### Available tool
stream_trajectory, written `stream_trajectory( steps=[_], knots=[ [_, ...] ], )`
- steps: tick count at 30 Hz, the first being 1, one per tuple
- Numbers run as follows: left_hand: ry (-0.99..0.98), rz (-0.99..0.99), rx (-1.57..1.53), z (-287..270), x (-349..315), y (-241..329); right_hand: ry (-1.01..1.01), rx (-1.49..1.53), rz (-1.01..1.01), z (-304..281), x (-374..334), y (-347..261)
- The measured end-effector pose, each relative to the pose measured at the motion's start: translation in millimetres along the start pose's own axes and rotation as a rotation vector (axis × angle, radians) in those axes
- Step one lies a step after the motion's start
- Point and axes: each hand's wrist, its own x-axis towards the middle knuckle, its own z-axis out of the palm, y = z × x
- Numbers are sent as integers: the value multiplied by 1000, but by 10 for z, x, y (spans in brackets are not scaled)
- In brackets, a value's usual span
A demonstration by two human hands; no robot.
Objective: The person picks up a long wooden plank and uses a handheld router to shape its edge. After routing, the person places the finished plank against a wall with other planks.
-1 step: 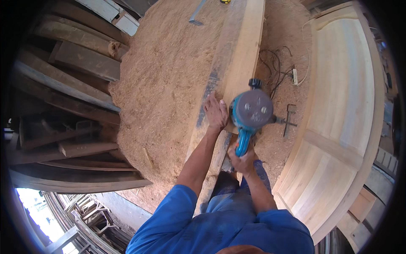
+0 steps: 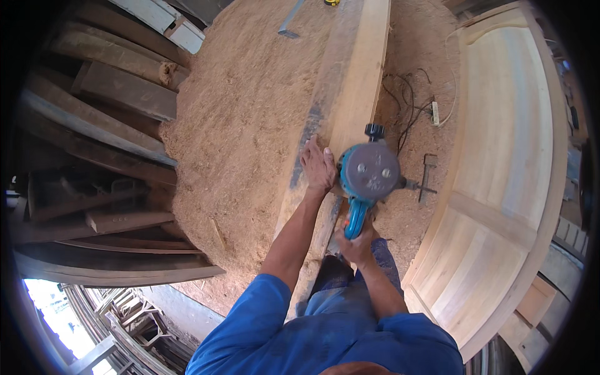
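Observation:
My right hand [image 2: 357, 245] grips the rear handle of a teal electric planer [image 2: 371, 172], which has a round dark cover facing up and a black knob at its far end. The planer is at the right edge of a long pale wooden board [image 2: 359, 81]; its working face is hidden. Beside it to the left, my left hand [image 2: 317, 164] lies with fingers outstretched on the darker, stained plank [image 2: 331, 69] along the board's left side. That hand holds nothing.
Shavings [image 2: 244, 125] cover the floor. A metal clamp [image 2: 427, 178] and a dark cord [image 2: 406, 103] lie right of the planer. A panelled wooden door [image 2: 494, 137] is at the right, stacked timber [image 2: 125, 90] at the left. A metal square [image 2: 289, 25] and yellow tape measure [image 2: 332, 2] are far off.
The planer and my right hand have shifted slightly back toward me and a little to the left. My left hand stays in the same place.

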Motion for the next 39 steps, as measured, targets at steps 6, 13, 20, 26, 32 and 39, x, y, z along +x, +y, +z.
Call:
stream_trajectory(
  steps=[6,13,20,26,32,39],
  knots=[
    [-33,-17,-25,-75,48,118,-30,13,-114,149,49,160],
    [-88,-24,58,-84,89,168,-28,87,-87,176,419,268],
    [-84,6,151,-12,91,117,31,92,-17,165,740,385],
    [-60,-7,105,-6,93,125,73,4,-42,141,1098,216],
    [-87,-36,104,-67,106,189,48,-113,-150,-7,1899,364],
    [-102,-40,176,6,146,190,159,421,-98,-458,2342,-385]
  ],
)
